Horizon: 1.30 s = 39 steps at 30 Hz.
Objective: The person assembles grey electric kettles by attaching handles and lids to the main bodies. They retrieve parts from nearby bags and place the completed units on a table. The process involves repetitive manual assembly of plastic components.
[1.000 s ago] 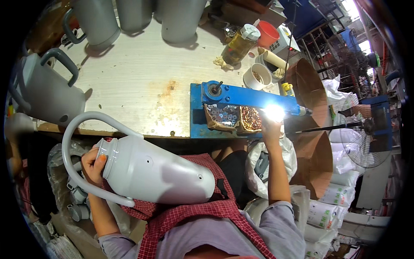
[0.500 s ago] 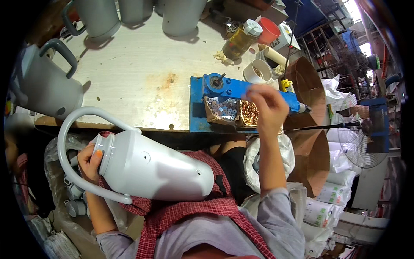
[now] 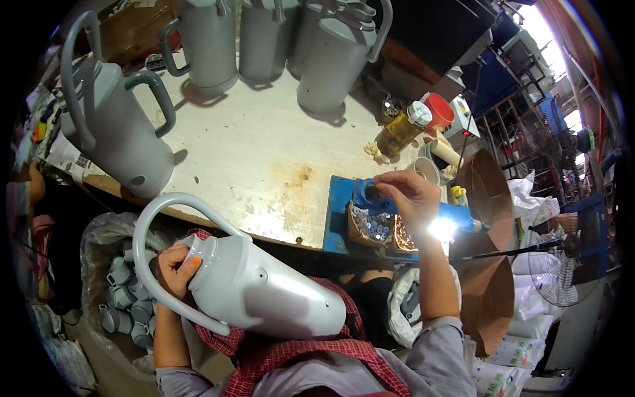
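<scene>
A pale grey jug body (image 3: 281,291) with a large loop handle lies across my lap, its neck to the left and small holes in its side. My left hand (image 3: 174,270) is closed round the neck. Over the round left end of a blue metal bench tool (image 3: 463,216), my right hand (image 3: 418,202) pinches thumb and forefinger together. What sits between those fingertips is too small to make out. Beneath the tool are a small box of grey washers (image 3: 372,226) and another of copper-coloured rivets (image 3: 403,237), partly behind my right wrist.
Several finished-looking grey jugs (image 3: 208,49) stand along the table's far and left sides. A yellowish bottle (image 3: 400,132) and a red cup (image 3: 438,111) are at the right. Grey parts fill a plastic-lined bag (image 3: 122,298) at lower left; a fan (image 3: 562,271) stands far right.
My right hand has moved left along the blue tool to its round end, where a pin showed before. The view has tilted, showing more of the far table. My left hand keeps its grip.
</scene>
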{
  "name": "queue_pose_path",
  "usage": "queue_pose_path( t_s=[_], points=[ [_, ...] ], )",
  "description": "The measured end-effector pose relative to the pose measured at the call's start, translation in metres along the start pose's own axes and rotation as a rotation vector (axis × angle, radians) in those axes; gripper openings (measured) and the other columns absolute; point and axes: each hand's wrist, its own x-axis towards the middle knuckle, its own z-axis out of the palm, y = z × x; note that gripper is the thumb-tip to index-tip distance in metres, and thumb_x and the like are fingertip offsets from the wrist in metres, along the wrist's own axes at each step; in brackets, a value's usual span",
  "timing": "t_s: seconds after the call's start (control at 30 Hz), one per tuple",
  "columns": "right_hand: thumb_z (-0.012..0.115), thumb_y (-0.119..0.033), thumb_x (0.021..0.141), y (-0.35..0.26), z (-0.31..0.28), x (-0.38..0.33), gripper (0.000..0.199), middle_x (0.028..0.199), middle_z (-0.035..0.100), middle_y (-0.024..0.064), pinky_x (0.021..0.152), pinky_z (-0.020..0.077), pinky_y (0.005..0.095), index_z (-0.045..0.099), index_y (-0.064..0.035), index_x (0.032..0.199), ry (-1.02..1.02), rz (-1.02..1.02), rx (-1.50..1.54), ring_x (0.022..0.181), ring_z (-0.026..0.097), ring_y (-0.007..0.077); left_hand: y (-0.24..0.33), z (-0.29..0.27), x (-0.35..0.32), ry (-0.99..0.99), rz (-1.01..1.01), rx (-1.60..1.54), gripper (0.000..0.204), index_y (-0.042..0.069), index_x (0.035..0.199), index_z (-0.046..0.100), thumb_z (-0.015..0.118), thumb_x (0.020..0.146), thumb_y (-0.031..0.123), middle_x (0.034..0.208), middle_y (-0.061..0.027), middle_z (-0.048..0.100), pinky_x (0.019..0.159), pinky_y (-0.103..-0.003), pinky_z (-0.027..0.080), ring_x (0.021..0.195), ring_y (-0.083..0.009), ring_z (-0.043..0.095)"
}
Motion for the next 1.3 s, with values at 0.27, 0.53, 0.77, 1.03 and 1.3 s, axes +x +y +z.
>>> queue_pose_path(
  t_s=[0.27,0.53,0.77,1.03,1.3],
  points=[
    [0.059,0.003,0.088,0.007,0.001,0.001,0.012,0.096,0.067,0.0141,0.074,0.0582,0.0298,0.061,0.0063,0.099,-0.022,0.099,0.344,0.092,0.067,0.0206,0.001,-0.002,0.01,-0.035,0.095,-0.052,0.039,-0.002,0.057,0.05,0.066,0.074,0.028,0.051,-0.0075,0.041,0.055,-0.034,0.033,0.049,-0.0178,0.04],
    [0.058,0.004,0.088,0.021,0.004,-0.005,0.011,0.098,0.067,0.0155,0.076,0.0584,0.032,0.06,0.0058,0.099,0.04,0.05,0.398,0.095,0.066,0.0233,-0.005,-0.005,0.015,-0.016,0.121,-0.039,0.033,-0.002,0.057,0.052,0.065,0.071,0.026,0.05,-0.007,0.043,0.056,-0.034,0.035,0.048,-0.0197,0.042],
    [0.061,0.005,0.086,0.016,0.004,-0.005,0.006,0.092,0.069,0.0164,0.075,0.0577,0.0298,0.061,0.0072,0.092,0.101,0.052,0.278,0.087,0.067,0.0212,0.0,-0.004,0.022,-0.044,0.101,-0.017,0.035,-0.002,0.058,0.052,0.064,0.072,0.027,0.051,-0.0071,0.042,0.059,-0.033,0.036,0.048,-0.02,0.042],
    [0.066,0.0,0.083,0.005,0.0,0.002,0.013,0.089,0.071,0.0096,0.073,0.0541,0.0229,0.067,0.0044,0.096,0.015,0.004,0.055,0.079,0.068,0.0126,-0.014,0.002,0.016,0.005,0.09,-0.04,0.04,0.0,0.055,0.046,0.062,0.075,0.031,0.052,-0.0047,0.038,0.06,-0.033,0.034,0.05,-0.0176,0.035],
    [0.072,-0.011,0.078,-0.019,-0.027,0.037,0.051,0.114,0.066,0.0109,0.087,0.0514,0.0321,0.056,-0.0028,0.126,-0.128,-0.22,-0.251,0.106,0.063,0.0177,-0.007,-0.005,0.016,-0.027,0.115,-0.034,0.04,-0.002,0.059,0.053,0.065,0.076,0.032,0.054,-0.0087,0.046,0.064,-0.035,0.04,0.052,-0.0219,0.047]
  ],
)
